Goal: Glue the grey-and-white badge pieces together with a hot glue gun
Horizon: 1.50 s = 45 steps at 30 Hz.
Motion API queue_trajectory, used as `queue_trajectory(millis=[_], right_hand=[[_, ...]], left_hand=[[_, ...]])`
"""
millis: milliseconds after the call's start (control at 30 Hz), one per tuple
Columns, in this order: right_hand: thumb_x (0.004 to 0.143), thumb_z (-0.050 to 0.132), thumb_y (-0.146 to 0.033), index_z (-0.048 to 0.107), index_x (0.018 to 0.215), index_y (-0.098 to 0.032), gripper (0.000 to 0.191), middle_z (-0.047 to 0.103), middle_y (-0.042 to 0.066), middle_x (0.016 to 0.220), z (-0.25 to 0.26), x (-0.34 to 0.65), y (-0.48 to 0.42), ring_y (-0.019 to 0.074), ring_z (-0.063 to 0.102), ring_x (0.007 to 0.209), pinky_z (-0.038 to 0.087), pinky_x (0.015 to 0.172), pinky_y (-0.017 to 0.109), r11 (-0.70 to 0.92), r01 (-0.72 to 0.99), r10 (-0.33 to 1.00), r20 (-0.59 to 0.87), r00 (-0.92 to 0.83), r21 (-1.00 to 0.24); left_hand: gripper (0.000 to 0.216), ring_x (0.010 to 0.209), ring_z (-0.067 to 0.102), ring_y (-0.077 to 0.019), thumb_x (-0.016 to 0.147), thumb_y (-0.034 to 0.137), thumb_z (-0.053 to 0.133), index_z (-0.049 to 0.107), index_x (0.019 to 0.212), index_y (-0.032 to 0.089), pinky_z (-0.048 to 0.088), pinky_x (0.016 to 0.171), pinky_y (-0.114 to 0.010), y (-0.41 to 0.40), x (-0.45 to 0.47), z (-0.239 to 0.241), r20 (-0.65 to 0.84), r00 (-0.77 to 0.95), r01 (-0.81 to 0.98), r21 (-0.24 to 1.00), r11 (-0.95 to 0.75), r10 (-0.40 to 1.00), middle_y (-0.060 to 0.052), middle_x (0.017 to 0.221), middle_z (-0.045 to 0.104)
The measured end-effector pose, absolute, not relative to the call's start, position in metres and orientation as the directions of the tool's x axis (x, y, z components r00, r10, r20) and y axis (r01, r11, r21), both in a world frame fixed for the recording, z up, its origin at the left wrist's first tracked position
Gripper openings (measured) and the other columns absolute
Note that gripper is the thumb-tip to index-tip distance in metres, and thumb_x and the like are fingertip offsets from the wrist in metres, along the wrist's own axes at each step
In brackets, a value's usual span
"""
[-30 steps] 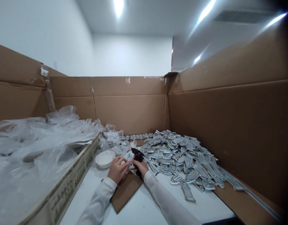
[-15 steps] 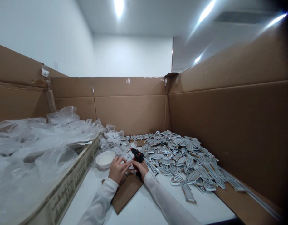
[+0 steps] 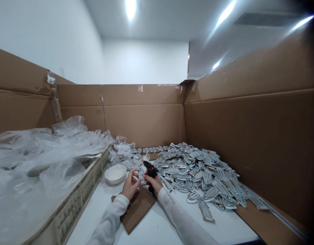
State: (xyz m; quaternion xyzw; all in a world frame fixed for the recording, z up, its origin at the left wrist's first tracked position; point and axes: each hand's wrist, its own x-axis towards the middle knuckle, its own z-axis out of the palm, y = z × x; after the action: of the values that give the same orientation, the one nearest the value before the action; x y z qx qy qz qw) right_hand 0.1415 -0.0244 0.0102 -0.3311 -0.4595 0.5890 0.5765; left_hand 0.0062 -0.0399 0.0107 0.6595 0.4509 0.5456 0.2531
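My right hand (image 3: 155, 183) is closed around a black glue gun (image 3: 149, 169) with an orange trigger, its nozzle pointing left. My left hand (image 3: 130, 186) pinches a small grey-and-white shaped piece (image 3: 141, 174), held upright just in front of the nozzle. Both hands hover over a brown cardboard pad (image 3: 136, 208) lying on the white table (image 3: 157, 227). Right of my hands, a large heap of similar grey-and-white pieces (image 3: 200, 173) spreads across the table.
A small white bowl (image 3: 115, 173) sits left of my hands. A beige plastic crate (image 3: 77, 200) covered with crumpled clear plastic (image 3: 39, 160) fills the left side. Tall cardboard walls (image 3: 248, 136) enclose the table at the back and both sides.
My left hand has lifted the small piece off the cardboard pad and turned it upright by the glue gun's nozzle. The right hand has barely moved.
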Motion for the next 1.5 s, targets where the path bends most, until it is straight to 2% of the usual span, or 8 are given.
queue_trajectory(millis=[100, 200, 267, 367, 467, 667, 967, 1500], right_hand=[[0.052, 0.068, -0.034, 0.055, 0.073, -0.019, 0.029, 0.055, -0.002, 0.066, 0.010, 0.141, -0.025, 0.0143, 0.055, 0.062, 0.046, 0.055, 0.025, 0.122, -0.312, 0.976, 0.171, -0.137, -0.942], [0.054, 0.066, -0.040, 0.054, 0.076, -0.019, 0.032, 0.055, -0.002, 0.068, 0.007, 0.139, -0.023, 0.0148, 0.055, 0.060, 0.044, 0.052, 0.025, 0.157, -0.242, 0.977, 0.187, -0.106, -0.957], [0.056, 0.064, -0.046, 0.055, 0.077, -0.019, 0.035, 0.054, -0.002, 0.064, 0.005, 0.139, -0.020, 0.0131, 0.052, 0.053, 0.040, 0.048, 0.024, 0.167, -0.158, 0.983, 0.176, -0.044, -0.973], [0.062, 0.057, -0.055, 0.055, 0.067, -0.018, 0.038, 0.048, -0.003, 0.050, 0.002, 0.141, -0.017, 0.0109, 0.044, 0.044, 0.035, 0.045, 0.024, 0.145, -0.064, 0.989, 0.144, 0.034, -0.987], [0.068, 0.050, -0.061, 0.053, 0.056, -0.018, 0.045, 0.046, -0.002, 0.045, 0.003, 0.143, -0.018, 0.0110, 0.043, 0.043, 0.035, 0.047, 0.025, 0.206, -0.109, 0.978, 0.208, -0.006, -0.972], [0.069, 0.050, -0.060, 0.048, 0.047, -0.019, 0.047, 0.047, -0.001, 0.045, 0.008, 0.144, -0.025, 0.0124, 0.043, 0.046, 0.034, 0.052, 0.026, 0.231, -0.050, 0.968, 0.235, -0.090, -0.972], [0.063, 0.057, -0.055, 0.052, 0.054, -0.018, 0.038, 0.053, -0.001, 0.055, 0.009, 0.146, -0.025, 0.0157, 0.047, 0.060, 0.036, 0.067, 0.028, 0.211, 0.011, 0.978, 0.211, -0.010, -0.977], [0.066, 0.053, -0.055, 0.047, 0.047, -0.020, 0.041, 0.049, -0.002, 0.049, 0.010, 0.145, -0.025, 0.0159, 0.046, 0.058, 0.035, 0.066, 0.028, 0.244, 0.070, 0.970, 0.243, -0.027, -0.967]], left_hand=[[0.050, 0.047, 0.045, -0.0054, 0.065, 0.037, 0.062, 0.045, 0.109, 0.021, 0.036, 0.044, -0.018, -0.037, 0.008, 0.007, 0.355, -0.023, 0.095, 0.931, -0.351, 0.935, 0.004, 0.076, 0.055], [0.041, 0.052, 0.050, -0.0082, 0.057, 0.042, 0.068, 0.052, 0.084, 0.016, 0.039, 0.044, -0.018, -0.030, 0.005, 0.003, 0.260, -0.040, -0.021, 0.965, -0.261, 0.965, 0.003, 0.066, 0.056], [0.040, 0.050, 0.051, -0.0091, 0.053, 0.043, 0.071, 0.051, 0.075, 0.015, 0.042, 0.042, -0.020, -0.026, 0.001, 0.002, 0.199, -0.094, -0.083, 0.975, -0.207, 0.975, 0.003, 0.062, 0.054], [0.036, 0.046, 0.049, -0.0082, 0.056, 0.036, 0.073, 0.051, 0.077, 0.016, 0.045, 0.040, -0.021, -0.022, -0.003, 0.002, 0.091, -0.223, -0.174, 0.976, -0.132, 0.971, 0.005, 0.060, 0.051], [0.025, 0.048, 0.051, -0.0074, 0.065, 0.025, 0.068, 0.051, 0.081, 0.016, 0.047, 0.041, -0.020, -0.022, -0.004, 0.003, 0.020, -0.303, -0.236, 0.967, -0.095, 0.953, 0.005, 0.063, 0.052], [0.018, 0.057, 0.058, -0.0091, 0.069, 0.011, 0.064, 0.052, 0.082, 0.014, 0.052, 0.047, -0.021, -0.025, -0.002, 0.008, 0.061, -0.318, -0.251, 0.957, -0.146, 0.946, 0.002, 0.070, 0.055], [0.030, 0.057, 0.062, -0.0130, 0.064, 0.016, 0.072, 0.049, 0.084, 0.015, 0.054, 0.050, -0.026, -0.027, 0.000, 0.010, 0.038, -0.264, -0.324, 0.938, -0.126, 0.964, -0.002, 0.072, 0.063], [0.034, 0.060, 0.063, -0.0141, 0.061, 0.020, 0.074, 0.050, 0.086, 0.016, 0.054, 0.050, -0.025, -0.029, 0.002, 0.010, 0.044, -0.238, -0.313, 0.942, -0.119, 0.970, -0.002, 0.071, 0.064]])
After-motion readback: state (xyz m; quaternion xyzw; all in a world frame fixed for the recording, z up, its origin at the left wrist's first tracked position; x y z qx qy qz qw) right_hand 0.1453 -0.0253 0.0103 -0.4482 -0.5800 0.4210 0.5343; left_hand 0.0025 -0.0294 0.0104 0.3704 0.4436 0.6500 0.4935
